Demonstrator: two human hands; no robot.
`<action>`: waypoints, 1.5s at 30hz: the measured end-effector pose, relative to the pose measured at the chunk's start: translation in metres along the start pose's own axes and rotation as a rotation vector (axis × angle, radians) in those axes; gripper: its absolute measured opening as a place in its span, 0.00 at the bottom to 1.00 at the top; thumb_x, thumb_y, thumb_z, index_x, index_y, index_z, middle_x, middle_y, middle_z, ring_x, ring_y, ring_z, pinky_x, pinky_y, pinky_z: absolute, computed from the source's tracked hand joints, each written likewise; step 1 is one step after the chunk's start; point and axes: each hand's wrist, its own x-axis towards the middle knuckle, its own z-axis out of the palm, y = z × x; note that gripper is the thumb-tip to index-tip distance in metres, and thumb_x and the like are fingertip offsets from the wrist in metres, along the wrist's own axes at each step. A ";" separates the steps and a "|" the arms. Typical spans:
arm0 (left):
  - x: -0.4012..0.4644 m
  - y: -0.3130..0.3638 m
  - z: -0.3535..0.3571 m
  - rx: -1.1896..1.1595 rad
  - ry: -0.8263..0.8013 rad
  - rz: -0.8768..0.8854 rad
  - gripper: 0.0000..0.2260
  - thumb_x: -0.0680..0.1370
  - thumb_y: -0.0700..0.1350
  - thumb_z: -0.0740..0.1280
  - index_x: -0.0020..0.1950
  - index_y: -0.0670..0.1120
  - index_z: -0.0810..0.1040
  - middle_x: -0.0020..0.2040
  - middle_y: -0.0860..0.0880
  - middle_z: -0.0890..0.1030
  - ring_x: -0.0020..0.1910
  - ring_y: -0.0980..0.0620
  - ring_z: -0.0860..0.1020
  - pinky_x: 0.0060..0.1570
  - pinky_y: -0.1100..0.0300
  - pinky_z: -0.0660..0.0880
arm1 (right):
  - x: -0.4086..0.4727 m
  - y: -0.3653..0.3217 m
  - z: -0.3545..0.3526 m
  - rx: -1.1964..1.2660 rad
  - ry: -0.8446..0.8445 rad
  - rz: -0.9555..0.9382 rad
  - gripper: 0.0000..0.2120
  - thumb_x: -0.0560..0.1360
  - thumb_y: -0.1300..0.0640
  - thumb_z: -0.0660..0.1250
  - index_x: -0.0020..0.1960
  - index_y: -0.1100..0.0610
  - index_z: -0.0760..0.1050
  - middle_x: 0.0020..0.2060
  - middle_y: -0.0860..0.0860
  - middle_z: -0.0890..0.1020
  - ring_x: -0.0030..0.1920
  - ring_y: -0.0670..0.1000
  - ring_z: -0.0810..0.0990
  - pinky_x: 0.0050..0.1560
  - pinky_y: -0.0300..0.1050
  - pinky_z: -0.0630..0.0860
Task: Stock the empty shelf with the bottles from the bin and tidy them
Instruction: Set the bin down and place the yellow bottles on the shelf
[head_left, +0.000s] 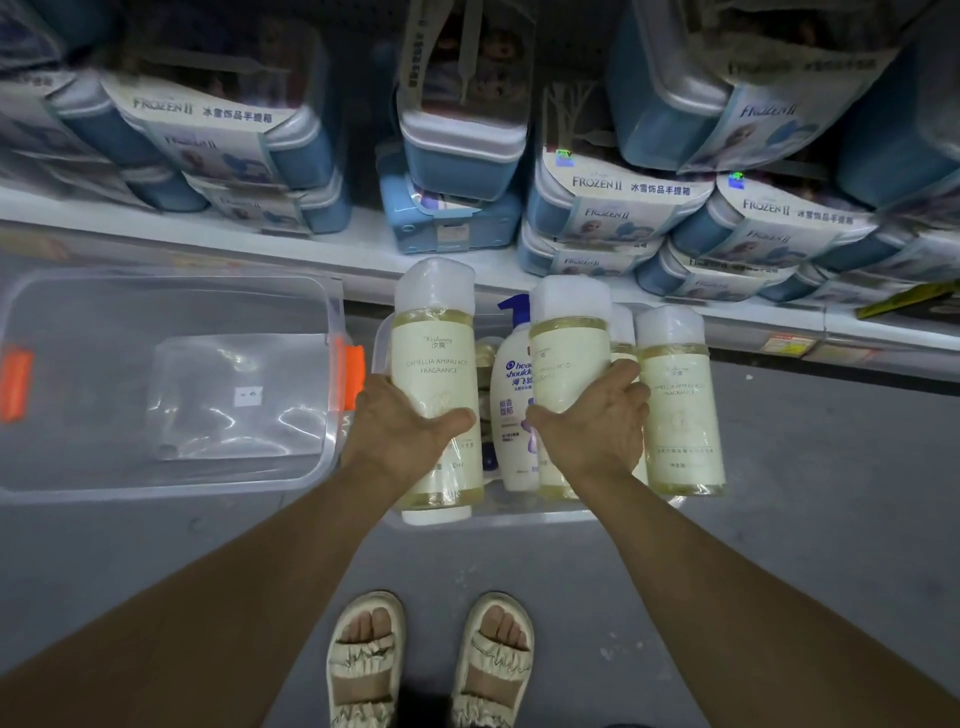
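Two camellia shampoo bottles are coming up out of the clear bin (519, 514) on the floor: the left hand (400, 421) is wrapped round one (434, 353), the right hand (592, 421) round another (569, 353). More bottles, a Head & Shoulders pump bottle (514, 395) among them, stand between and beside. Best to lift straight up, clear of neighbours, keeping caps upright. I can't see the empty shelf from here.

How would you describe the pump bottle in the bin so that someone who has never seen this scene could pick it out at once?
Find the clear bin on the floor below the white shelf. Between the left hand and the right hand, each gripping a pale yellow bottle, stands the pump bottle. It alone is white with a blue pump top and blue lettering; its neighbours have frosted caps.
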 end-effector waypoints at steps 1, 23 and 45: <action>0.000 0.000 0.000 -0.009 -0.005 -0.001 0.32 0.63 0.52 0.79 0.59 0.44 0.66 0.53 0.45 0.77 0.48 0.47 0.79 0.37 0.57 0.75 | 0.001 0.002 -0.001 0.079 -0.009 -0.009 0.40 0.63 0.49 0.78 0.64 0.61 0.59 0.60 0.59 0.68 0.60 0.60 0.69 0.53 0.49 0.71; 0.003 -0.019 -0.035 0.124 0.134 -0.033 0.39 0.55 0.62 0.73 0.58 0.44 0.65 0.54 0.45 0.75 0.48 0.44 0.79 0.45 0.45 0.80 | -0.014 -0.022 0.052 0.445 -0.277 -0.076 0.34 0.64 0.52 0.77 0.63 0.58 0.64 0.57 0.54 0.74 0.55 0.54 0.76 0.53 0.50 0.78; -0.001 -0.020 -0.060 0.067 0.057 0.042 0.41 0.50 0.65 0.71 0.57 0.47 0.65 0.53 0.47 0.76 0.48 0.47 0.79 0.43 0.47 0.81 | -0.021 -0.042 0.059 0.141 -0.085 -0.041 0.41 0.64 0.45 0.77 0.66 0.64 0.60 0.63 0.59 0.67 0.64 0.57 0.65 0.60 0.47 0.66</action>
